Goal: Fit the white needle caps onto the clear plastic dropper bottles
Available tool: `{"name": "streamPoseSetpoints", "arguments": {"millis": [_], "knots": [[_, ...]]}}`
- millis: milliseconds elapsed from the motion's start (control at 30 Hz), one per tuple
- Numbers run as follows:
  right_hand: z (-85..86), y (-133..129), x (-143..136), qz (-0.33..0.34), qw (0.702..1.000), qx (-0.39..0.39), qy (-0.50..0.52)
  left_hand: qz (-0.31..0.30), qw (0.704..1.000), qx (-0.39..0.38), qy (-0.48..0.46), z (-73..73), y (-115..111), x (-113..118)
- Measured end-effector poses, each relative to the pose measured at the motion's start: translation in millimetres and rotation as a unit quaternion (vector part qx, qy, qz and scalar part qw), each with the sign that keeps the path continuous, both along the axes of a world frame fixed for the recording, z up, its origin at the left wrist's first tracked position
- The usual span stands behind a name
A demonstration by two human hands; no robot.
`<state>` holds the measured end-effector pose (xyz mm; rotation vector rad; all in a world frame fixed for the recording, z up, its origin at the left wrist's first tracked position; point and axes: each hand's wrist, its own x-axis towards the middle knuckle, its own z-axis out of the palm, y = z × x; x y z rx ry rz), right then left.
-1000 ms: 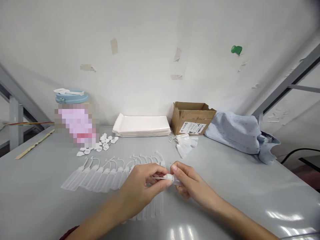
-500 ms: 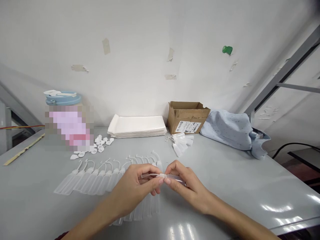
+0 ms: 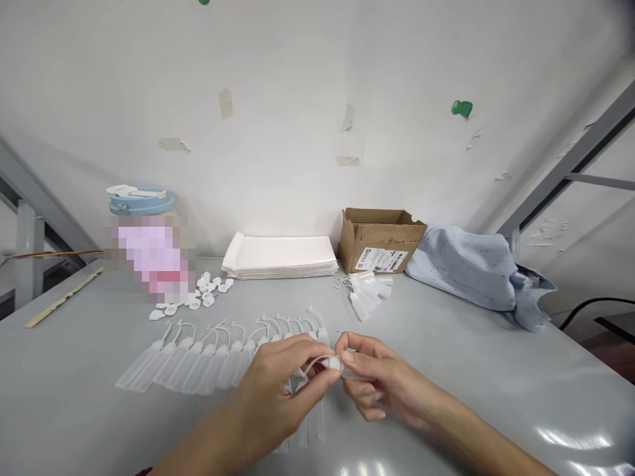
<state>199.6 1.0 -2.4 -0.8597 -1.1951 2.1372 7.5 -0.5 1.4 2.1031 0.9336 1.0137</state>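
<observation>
Between my two hands is a translucent plastic tube with a white collar [image 3: 334, 363] and a thin curved strap. My left hand [image 3: 275, 390] pinches the collar end between thumb and fingertips. The tube's body lies in my right hand [image 3: 384, 377], whose thumb and fingers are closed round it and hide most of it. Beneath and to the left of my left hand, a row of similar translucent tubes [image 3: 211, 363] lies side by side, straps pointing away from me. My left hand covers part of that row.
Several small white caps [image 3: 208, 299] lie by a blue-lidded container [image 3: 141, 201], its body blurred out. At the back stand a stack of white sheets [image 3: 282, 254], a small pile of tubes [image 3: 367, 291], an open cardboard box [image 3: 380, 244] and a light blue cloth [image 3: 461, 264].
The right hand has turned, its fingers now curled lower round the tube. The tube's strap now arches up more visibly. The whole view has shifted slightly.
</observation>
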Motion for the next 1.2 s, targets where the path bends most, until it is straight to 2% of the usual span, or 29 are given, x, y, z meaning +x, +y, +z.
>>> {"name": "streamPoseSetpoints", "arguments": {"millis": [67, 100, 167, 233, 300, 400, 467, 500, 567, 633, 733, 800, 867, 967, 1100, 1200], "knots": [[-1.2, -2, 0, -0.04, 0.992, 0.106, -0.058, 0.022, 0.998, -0.065, -0.008, 3.0, 1, -1], [-1.4, -3, 0, -0.07, 0.976, 0.178, -0.104, 0.028, 0.994, -0.106, -0.019, 4.8, 1, -2], [-0.8, -6, 0, -0.118, 0.926, 0.304, -0.19, 0.026, 0.981, -0.185, -0.051, 7.9, 2, -4], [0.2, -7, 1, -0.126, 0.898, 0.358, -0.223, 0.007, 0.972, -0.226, -0.067, 9.4, 2, -6], [0.2, -6, 2, -0.107, 0.909, 0.344, -0.208, -0.007, 0.979, -0.2, -0.048, 8.3, 2, -7], [-2.8, -1, 4, -0.087, 0.948, 0.267, -0.153, -0.009, 0.999, -0.049, -0.005, 3.2, 1, -6], [-4.7, 2, 4, -0.077, 0.968, 0.214, -0.103, -0.012, 0.999, 0.034, -0.001, 0.5, 2, -6], [-5.1, 3, 4, -0.073, 0.973, 0.2, -0.086, -0.01, 0.999, 0.046, -0.004, 0.2, 2, -5], [-4.3, 3, 3, -0.078, 0.967, 0.222, -0.095, 0.002, 1.0, 0.015, -0.006, 2.3, 3, -6], [-2.6, 0, 2, -0.106, 0.934, 0.307, -0.151, 0.01, 0.998, -0.062, -0.008, 6.7, 4, -6], [-2.0, -4, 1, -0.153, 0.842, 0.466, -0.226, -0.003, 0.982, -0.189, -0.023, 12.9, 4, -7], [-3.9, -6, 1, -0.169, 0.782, 0.551, -0.239, -0.008, 0.971, -0.236, -0.029, 14.4, 3, -7], [-6.4, -6, 1, -0.17, 0.74, 0.605, -0.24, -0.007, 0.968, -0.249, -0.033, 14.0, 3, -7], [-8.4, -5, 1, -0.167, 0.716, 0.638, -0.229, -0.02, 0.962, -0.266, -0.062, 12.5, 4, -6], [-8.0, -3, 1, -0.173, 0.716, 0.641, -0.217, -0.036, 0.95, -0.293, -0.103, 12.6, 7, -5], [-6.7, -4, 1, -0.172, 0.72, 0.636, -0.219, -0.028, 0.953, -0.291, -0.085, 13.8, 7, -7]]}}
